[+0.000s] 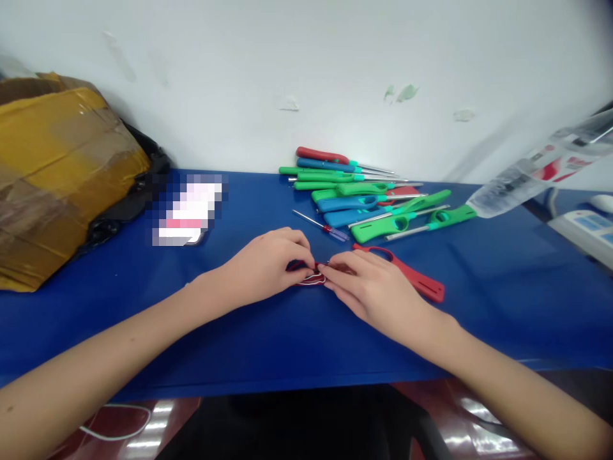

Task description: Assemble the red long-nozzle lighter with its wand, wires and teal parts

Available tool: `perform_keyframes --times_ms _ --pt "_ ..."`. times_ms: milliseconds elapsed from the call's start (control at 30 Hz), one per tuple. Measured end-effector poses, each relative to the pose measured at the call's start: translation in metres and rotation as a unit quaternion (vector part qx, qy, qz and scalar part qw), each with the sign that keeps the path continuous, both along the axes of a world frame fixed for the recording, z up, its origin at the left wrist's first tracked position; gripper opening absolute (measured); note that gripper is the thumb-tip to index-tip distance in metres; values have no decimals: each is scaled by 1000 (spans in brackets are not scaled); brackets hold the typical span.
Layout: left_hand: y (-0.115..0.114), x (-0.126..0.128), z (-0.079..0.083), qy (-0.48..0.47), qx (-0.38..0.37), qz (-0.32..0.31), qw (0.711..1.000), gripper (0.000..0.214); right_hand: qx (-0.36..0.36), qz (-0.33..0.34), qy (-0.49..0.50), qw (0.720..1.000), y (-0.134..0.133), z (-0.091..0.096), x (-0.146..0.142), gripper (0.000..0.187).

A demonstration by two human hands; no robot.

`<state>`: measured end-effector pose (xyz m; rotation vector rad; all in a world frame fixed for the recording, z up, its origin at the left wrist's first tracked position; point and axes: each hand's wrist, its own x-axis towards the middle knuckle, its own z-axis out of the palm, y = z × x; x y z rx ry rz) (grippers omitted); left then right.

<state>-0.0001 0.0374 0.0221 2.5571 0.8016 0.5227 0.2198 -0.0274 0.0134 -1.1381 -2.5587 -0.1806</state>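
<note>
My left hand (268, 265) and my right hand (368, 284) meet at the middle of the blue table (268, 332). Both pinch a small red and white part (311, 276) between their fingertips. Under my right hand lies a red lighter shell (412, 278), its long end pointing right. A small screwdriver (320, 225) with a red shaft and blue handle lies just beyond my hands.
A pile of long green, blue and red lighters (368, 195) sits at the back centre. A taped cardboard box (57, 172) stands at the left, a clear plastic bag (536, 169) and a power strip (584, 233) at the right. A blurred card (186, 207) lies left of centre.
</note>
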Motion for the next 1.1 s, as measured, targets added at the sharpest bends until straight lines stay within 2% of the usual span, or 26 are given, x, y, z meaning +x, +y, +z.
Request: perform_keyframes --times_ms 100,233,600,800,900,1000,1100 --pt "4 0 -3 4 -21 7 1000 8 20 6 22 1000 1 -4 -4 22" --pt "3 -2 -5 -1 -5 4 1000 7 36 19 41 998 2 -7 -5 21" --pt "3 -2 -13 -32 17 9 999 8 10 23 48 999 3 -5 -4 22" --pt "4 -3 -14 -33 12 13 999 8 29 -1 62 998 5 -9 2 33" --pt "4 -4 -16 -28 16 8 999 8 38 -6 68 997 5 -9 3 30" --pt "4 -5 -16 -25 21 5 999 8 15 2 60 998 4 -7 2 20" --pt "4 -6 -16 -23 24 1 999 8 -4 4 55 998 5 -5 1 18"
